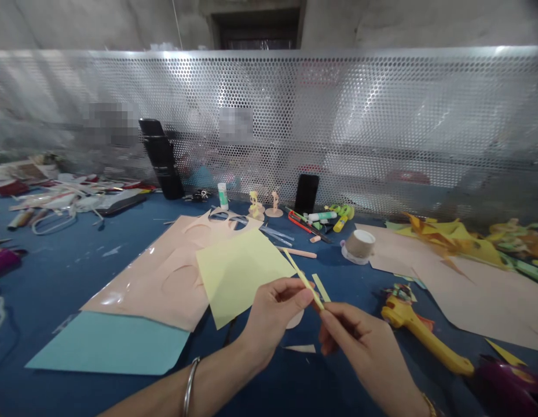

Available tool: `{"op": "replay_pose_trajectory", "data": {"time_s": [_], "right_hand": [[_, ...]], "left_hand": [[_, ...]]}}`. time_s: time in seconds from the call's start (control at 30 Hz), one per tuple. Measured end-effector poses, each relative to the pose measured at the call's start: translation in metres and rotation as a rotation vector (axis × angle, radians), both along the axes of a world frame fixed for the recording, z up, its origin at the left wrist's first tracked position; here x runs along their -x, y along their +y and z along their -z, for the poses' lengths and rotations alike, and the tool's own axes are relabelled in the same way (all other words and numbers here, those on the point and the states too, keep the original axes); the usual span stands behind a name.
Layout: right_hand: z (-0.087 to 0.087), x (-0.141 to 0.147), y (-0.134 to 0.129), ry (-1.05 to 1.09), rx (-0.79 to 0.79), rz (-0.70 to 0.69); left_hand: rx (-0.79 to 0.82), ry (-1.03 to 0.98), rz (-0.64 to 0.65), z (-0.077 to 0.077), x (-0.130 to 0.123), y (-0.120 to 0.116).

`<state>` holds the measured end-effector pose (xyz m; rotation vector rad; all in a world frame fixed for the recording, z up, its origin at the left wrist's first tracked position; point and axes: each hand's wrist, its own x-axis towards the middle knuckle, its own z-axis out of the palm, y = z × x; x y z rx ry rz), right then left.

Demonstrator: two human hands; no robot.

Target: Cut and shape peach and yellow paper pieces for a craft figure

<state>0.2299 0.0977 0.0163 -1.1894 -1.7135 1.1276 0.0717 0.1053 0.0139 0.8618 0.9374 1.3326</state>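
A narrow yellow paper strip (297,267) slants between my two hands above the blue table. My left hand (277,304) pinches it near its middle with thumb and fingers. At the strip's near end, my right hand (359,336) is closed on it too. Just beyond my hands lies a short pale green paper strip (321,286). A square yellow paper sheet (242,272) lies left of the strip, over a pink sheet (151,284) with round cut-outs. Under my hands a small pale paper piece (296,320) is partly hidden.
A yellow-handled tool (425,336) lies to the right, near a roll of tape (361,244). Behind stand a glue stick (223,197), small paper figures (274,205), a phone (306,193) and a black bottle (161,159). A perforated metal panel (269,116) closes off the back.
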Motion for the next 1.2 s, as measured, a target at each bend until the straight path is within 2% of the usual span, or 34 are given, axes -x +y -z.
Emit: {"op": "replay_pose_trajectory", "data": {"time_s": [0.1, 0.23, 0.33, 0.4, 0.57, 0.7, 0.9, 1.07, 1.2], "right_hand": [[0.000, 0.001, 0.000, 0.031, 0.064, -0.044], [0.000, 0.003, 0.003, 0.244, 0.312, -0.127], [0.001, 0.003, 0.004, 0.410, 0.520, -0.150], [0.001, 0.003, 0.005, 0.438, 0.573, -0.153], [0.003, 0.006, 0.006, 0.406, 0.518, -0.176], [0.006, 0.007, 0.007, 0.360, 0.477, -0.183], [0.009, 0.005, 0.008, 0.228, 0.446, -0.246], [0.003, 0.007, 0.007, 0.139, 0.408, -0.245], [0.008, 0.011, 0.006, 0.136, 0.412, -0.223]], "left_hand": [[-0.018, -0.040, 0.033, -0.003, 0.000, 0.000], [-0.016, -0.081, 0.068, -0.007, 0.001, -0.001], [0.026, -0.109, 0.045, -0.011, 0.002, -0.001], [0.046, -0.116, 0.017, -0.013, 0.003, 0.001], [0.040, -0.047, 0.047, -0.012, 0.004, 0.001], [0.017, 0.045, 0.024, -0.011, 0.003, 0.000], [-0.017, 0.163, 0.026, -0.017, 0.003, -0.002], [0.049, 0.044, -0.002, -0.014, 0.000, -0.002], [0.082, -0.045, -0.001, -0.011, -0.003, 0.000]]}}
